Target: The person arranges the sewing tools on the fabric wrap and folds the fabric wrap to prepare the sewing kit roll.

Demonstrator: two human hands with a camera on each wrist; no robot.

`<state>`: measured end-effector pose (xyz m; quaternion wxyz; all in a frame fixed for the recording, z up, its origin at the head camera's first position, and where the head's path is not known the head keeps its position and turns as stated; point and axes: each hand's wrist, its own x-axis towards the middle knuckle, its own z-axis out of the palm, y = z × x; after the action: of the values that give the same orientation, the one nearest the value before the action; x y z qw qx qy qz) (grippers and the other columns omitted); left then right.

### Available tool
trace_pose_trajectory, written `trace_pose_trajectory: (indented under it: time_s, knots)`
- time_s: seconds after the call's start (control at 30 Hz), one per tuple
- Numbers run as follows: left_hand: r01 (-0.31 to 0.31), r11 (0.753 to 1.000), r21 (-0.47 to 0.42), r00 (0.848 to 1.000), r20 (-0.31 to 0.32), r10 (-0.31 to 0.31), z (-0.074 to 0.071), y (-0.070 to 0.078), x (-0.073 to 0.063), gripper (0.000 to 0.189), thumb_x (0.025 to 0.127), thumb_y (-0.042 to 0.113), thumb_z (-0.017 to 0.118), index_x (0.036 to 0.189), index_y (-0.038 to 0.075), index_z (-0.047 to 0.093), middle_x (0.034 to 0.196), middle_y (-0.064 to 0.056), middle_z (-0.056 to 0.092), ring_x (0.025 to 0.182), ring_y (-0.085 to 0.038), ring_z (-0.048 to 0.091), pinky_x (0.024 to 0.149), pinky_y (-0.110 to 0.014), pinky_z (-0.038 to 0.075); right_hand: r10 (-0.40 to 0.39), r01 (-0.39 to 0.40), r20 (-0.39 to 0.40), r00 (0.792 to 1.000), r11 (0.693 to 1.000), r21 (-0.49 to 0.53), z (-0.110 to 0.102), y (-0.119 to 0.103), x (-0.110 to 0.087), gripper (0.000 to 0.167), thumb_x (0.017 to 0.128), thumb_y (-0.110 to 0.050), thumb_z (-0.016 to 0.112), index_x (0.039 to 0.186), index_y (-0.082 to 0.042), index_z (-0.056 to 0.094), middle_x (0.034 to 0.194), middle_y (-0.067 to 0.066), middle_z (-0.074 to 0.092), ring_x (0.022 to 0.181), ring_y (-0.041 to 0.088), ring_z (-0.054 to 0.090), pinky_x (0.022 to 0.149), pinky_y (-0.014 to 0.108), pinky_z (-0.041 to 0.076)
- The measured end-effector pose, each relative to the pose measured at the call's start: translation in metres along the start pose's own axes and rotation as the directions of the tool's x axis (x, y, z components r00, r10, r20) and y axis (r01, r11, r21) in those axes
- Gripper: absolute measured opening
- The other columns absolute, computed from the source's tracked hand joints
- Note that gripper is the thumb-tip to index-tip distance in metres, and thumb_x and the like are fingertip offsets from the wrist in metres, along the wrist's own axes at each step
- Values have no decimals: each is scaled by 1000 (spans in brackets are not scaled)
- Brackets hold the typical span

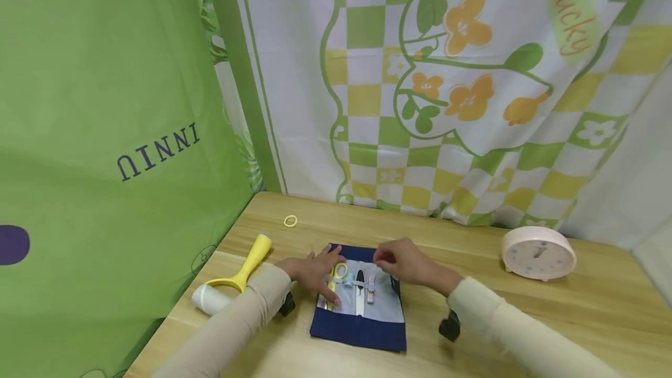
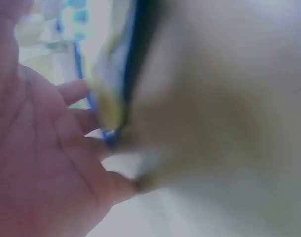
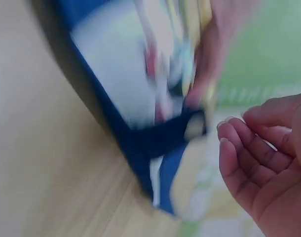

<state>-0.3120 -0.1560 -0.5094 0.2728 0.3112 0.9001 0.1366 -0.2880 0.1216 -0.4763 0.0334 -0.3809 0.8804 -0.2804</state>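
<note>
Navy pouch (image 1: 385, 308) unfolded on a table (image 1: 604, 319), its scissors (image 1: 341, 271) seemingly strapped against sliding. Left hand (image 1: 318, 273) spreads over the pouch's left side, fingers loose, perhaps steadying it; right hand (image 1: 410, 261) curls, apparently empty, by its upper right. Clock (image 1: 539, 256) stands to its right.

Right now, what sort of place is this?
Probably a home-like corner, perhaps curtained off; can't tell which room. Signs: a wood-grain table, checked floral fabric hanging behind it, and a pale pink clock on top.
</note>
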Motion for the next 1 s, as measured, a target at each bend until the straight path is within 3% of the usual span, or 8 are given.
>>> trace_pose_trajectory:
  time_s: [0.17, 0.37, 0.43, 0.53, 0.6, 0.7, 0.87, 1.0]
  knots:
    - [-24, 996, 90, 997, -68, 30, -17, -4, 10, 52, 96, 16, 54, 147, 9, 45, 157, -11, 43, 149, -28, 37, 120, -44, 34, -250, 265, 99, 963, 943, -203, 18, -45, -72, 20, 98, -26, 64, 106, -11, 73, 98, -3, 73, 88, 4, 66, 75, 22, 55]
    - [-34, 971, 237, 984, -162, 74, -21, -9, 17, 52, 90, 0, 50, 139, 14, 53, 144, -7, 56, 132, -22, 55, 110, -39, 45, -347, 415, 236, 908, 824, -385, 45, -45, -118, 43, 103, -43, 52, 125, -9, 65, 118, 1, 71, 109, 14, 68, 86, 30, 56]
    - [-44, 965, 258, 978, -184, 94, -17, -8, 15, 54, 88, 0, 53, 140, 13, 51, 143, -8, 56, 131, -23, 55, 109, -40, 45, -313, 390, 241, 919, 818, -423, 46, -39, -125, 45, 103, -45, 51, 124, -9, 66, 120, 3, 71, 112, 17, 68, 88, 37, 57]
    - [-23, 941, 338, 969, -223, 104, -4, 1, 7, 58, 85, 7, 57, 142, 11, 48, 142, -9, 56, 133, -26, 53, 114, -45, 41, -261, 311, 170, 950, 825, -471, 38, -22, -134, 26, 99, -39, 59, 100, -15, 71, 96, -5, 71, 88, 9, 67, 77, 32, 55]
    - [3, 905, 425, 966, -235, 107, 8, 14, -4, 59, 85, 16, 59, 142, 9, 48, 143, -9, 56, 137, -27, 51, 118, -48, 37, -205, 227, 99, 974, 848, -479, 26, -4, -138, 14, 93, -28, 67, 81, -20, 66, 78, -10, 65, 69, 4, 59, 65, 28, 50]
    - [-22, 829, 559, 960, -220, 174, 30, 40, -24, 57, 81, 31, 62, 134, 10, 53, 132, -6, 63, 130, -23, 56, 116, -50, 38, -122, 118, 23, 992, 872, -476, 2, 29, -137, 24, 86, -13, 71, 67, -21, 58, 64, -12, 56, 55, 1, 48, 52, 23, 41]
    - [-195, 715, 672, 904, -160, 397, 57, 84, -42, 44, 78, 44, 67, 110, 15, 60, 97, 5, 62, 94, -11, 60, 94, -32, 50, 17, 2, 38, 999, 896, -444, -28, 67, -130, 19, 86, -5, 72, 72, -14, 64, 68, -6, 63, 57, 2, 57, 50, 24, 47]
    - [-251, 720, 647, 899, -119, 420, 67, 104, -41, 41, 81, 45, 68, 109, 16, 62, 87, 8, 52, 79, -5, 46, 72, -20, 42, -4, 18, 32, 999, 892, -451, -30, 72, -134, 9, 89, -9, 73, 80, -10, 69, 79, 2, 70, 67, 11, 66, 58, 29, 53]
